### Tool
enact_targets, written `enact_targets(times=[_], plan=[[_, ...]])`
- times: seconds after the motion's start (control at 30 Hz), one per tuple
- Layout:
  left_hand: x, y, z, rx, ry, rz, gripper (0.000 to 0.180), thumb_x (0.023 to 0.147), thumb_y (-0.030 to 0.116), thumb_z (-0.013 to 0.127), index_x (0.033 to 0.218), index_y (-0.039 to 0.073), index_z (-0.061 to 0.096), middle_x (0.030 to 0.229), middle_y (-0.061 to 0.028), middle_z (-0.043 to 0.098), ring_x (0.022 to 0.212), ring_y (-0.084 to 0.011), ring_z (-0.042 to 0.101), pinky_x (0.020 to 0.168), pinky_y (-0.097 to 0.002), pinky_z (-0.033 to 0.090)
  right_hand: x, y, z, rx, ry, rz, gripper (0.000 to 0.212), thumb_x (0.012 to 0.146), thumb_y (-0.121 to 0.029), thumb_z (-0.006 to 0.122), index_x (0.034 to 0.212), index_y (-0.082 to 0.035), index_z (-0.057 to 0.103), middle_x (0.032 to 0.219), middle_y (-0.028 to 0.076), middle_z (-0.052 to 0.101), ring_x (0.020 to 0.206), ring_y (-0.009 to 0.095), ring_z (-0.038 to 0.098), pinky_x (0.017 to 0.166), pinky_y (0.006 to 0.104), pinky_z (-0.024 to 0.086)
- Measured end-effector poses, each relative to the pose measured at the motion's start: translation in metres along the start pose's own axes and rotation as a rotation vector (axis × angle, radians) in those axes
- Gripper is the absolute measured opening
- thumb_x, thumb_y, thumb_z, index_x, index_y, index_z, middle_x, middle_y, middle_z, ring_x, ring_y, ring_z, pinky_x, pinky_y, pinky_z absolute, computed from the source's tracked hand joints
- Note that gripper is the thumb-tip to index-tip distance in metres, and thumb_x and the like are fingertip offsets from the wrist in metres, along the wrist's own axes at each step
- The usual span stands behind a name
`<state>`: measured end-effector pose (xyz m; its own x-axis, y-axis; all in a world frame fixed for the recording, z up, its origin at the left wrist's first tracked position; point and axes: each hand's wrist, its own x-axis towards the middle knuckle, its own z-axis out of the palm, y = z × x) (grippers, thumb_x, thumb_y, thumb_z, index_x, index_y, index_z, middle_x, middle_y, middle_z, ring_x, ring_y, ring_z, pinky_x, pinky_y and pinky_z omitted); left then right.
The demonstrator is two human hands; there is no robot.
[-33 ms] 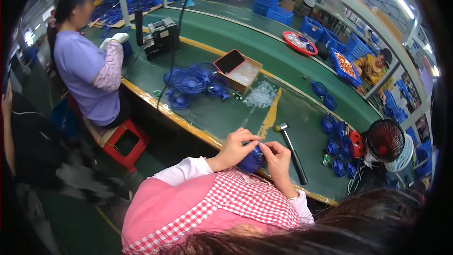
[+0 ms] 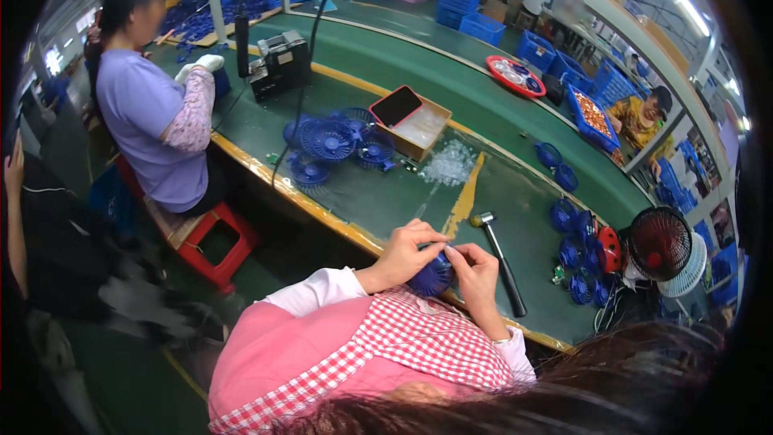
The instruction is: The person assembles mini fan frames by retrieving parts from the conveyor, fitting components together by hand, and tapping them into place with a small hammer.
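At the table's near edge, close to my apron, I have a small round blue ribbed plastic fan housing (image 2: 433,277). My left hand (image 2: 403,256) is closed at its upper left side, thumb and fingertips pinched near the top. From the other side my right hand (image 2: 477,272) is closed too, its thumb and forefinger meeting the left fingertips. Whatever small piece may sit between the fingertips is hidden. A hammer (image 2: 501,266) with a dark handle lies just right of my right hand. Beyond my hands small clear plastic pieces (image 2: 449,163) are spread in a pile.
Several blue fan housings (image 2: 328,138) are heaped left of a cardboard box (image 2: 423,130) bearing a red-edged phone (image 2: 395,106). More blue housings (image 2: 570,251) stand at right, beside a dark-grilled fan (image 2: 659,242). A cable (image 2: 299,84) hangs over the table. A co-worker (image 2: 153,113) sits left.
The view has shifted very slightly, moving the scene a little to the right in the picture. My hands keep the same pinched hold at the fan housing.
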<state>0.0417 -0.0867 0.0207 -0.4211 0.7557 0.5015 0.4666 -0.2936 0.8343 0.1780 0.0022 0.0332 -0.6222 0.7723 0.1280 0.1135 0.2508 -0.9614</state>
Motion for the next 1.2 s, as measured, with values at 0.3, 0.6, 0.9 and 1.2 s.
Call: enact_targets(times=[0.3,0.6,0.9,1.2], plan=[[0.018,0.006,-0.022,-0.26,-0.255,-0.444,0.017,0.081,0.011,0.067,0.091,-0.003,0.07,0.075,-0.0025,0.066,0.067,-0.0069,0.056,0.059,-0.0222,0.045,0.011,0.009,-0.007,0.138,-0.237,0.047,0.022,0.082,-0.022,0.068,0.081,0.0,0.066,0.069,0.0,0.059,0.064,0.008,0.051,0.057,0.0244,0.042],[0.029,-0.001,-0.014,-0.294,-0.186,-0.384,0.013,0.084,0.005,0.063,0.092,-0.004,0.068,0.083,-0.0042,0.067,0.075,-0.0087,0.06,0.071,-0.0208,0.046,0.012,0.001,-0.035,0.196,-0.308,0.004,0.016,0.087,-0.016,0.065,0.087,0.0,0.065,0.073,-0.001,0.061,0.067,0.004,0.053,0.059,0.0214,0.044],[0.024,-0.059,-0.048,0.624,-0.225,0.197,0.014,0.076,0.0,0.062,0.09,0.0,0.062,0.084,-0.0134,0.052,0.083,-0.0315,0.052,0.07,-0.0387,0.044,0.06,-0.006,-0.141,0.011,0.051,-0.057,0.012,0.082,-0.011,0.066,0.084,0.0,0.064,0.072,-0.001,0.062,0.066,0.005,0.054,0.059,0.0222,0.045],[0.031,-0.056,-0.048,0.641,-0.406,0.03,0.028,0.078,0.005,0.062,0.105,-0.001,0.058,0.113,-0.017,0.051,0.104,-0.0356,0.046,0.091,-0.0438,0.038,0.125,0.043,-0.179,-0.93,-0.164,-0.439,0.025,0.072,-0.022,0.072,0.087,-0.006,0.064,0.085,0.012,0.061,0.083,0.031,0.057,0.071,0.0414,0.045]])
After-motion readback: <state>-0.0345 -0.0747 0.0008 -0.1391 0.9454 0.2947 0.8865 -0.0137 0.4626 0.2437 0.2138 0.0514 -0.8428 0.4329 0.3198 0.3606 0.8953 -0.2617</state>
